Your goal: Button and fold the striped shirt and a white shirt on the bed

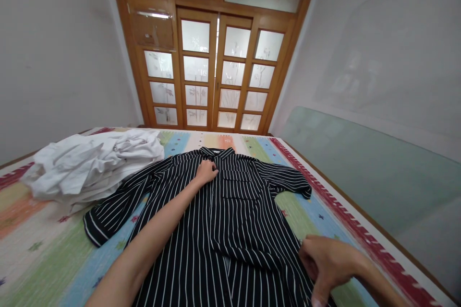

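A black shirt with white stripes lies front up across the bed, its collar at the far end and its sleeves out to the sides. My left hand reaches over it and is closed on the front placket just below the collar; the fingertips are partly hidden. At the shirt's lower right edge, my right hand has its fingers curled in on the fabric, thumb pointing down. Folds run across the lower front near that hand. The chest pocket sits flat between the two hands.
A heap of white cloth lies at the left, touching the striped sleeve. The patterned bed sheet spreads beneath everything. A pale green headboard-like panel stands along the right wall, and wooden glazed doors stand beyond the bed.
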### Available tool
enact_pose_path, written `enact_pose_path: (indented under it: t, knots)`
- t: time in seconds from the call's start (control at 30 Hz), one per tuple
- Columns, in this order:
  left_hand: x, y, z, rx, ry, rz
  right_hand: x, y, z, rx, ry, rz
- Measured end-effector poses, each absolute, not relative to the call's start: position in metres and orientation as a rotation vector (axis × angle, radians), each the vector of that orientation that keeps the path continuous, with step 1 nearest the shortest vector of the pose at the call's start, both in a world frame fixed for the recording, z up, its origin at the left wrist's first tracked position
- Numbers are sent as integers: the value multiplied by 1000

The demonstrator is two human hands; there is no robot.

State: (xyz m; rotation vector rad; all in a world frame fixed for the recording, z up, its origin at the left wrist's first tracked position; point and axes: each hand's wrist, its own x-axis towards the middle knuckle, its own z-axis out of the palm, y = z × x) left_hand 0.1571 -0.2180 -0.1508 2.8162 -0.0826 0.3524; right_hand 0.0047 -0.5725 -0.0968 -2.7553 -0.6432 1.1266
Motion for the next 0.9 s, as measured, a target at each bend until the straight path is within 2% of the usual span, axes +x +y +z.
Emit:
enact_pose_path:
  t: [0.17, 0.33, 0.47, 0.6, 0.7, 0.8, 0.9]
  knots:
    - [155, -220, -154, 2784, -62, 400, -3, -585, -117, -2555, -671, 1069]
    - [152, -221, -160, 2752, -50, 440, -24, -579, -115, -2491, -738, 910]
    - [153, -217, -163, 2728, -73, 448, -44, -571, -105, -2678, -853, 756]
    - [152, -207, -163, 2698, -170, 425, -52, -560, -89, -2880, -873, 448]
    - [150, -200, -163, 2679, -235, 396, -59, -538, -73, -2709, -1078, 313]
    - [144, -198, -164, 2677, -267, 366, -68, -505, -66, -2481, -1360, 358]
    - [137, -199, -167, 2684, -287, 352, -70, -475, -77, -2428, -1535, 415]
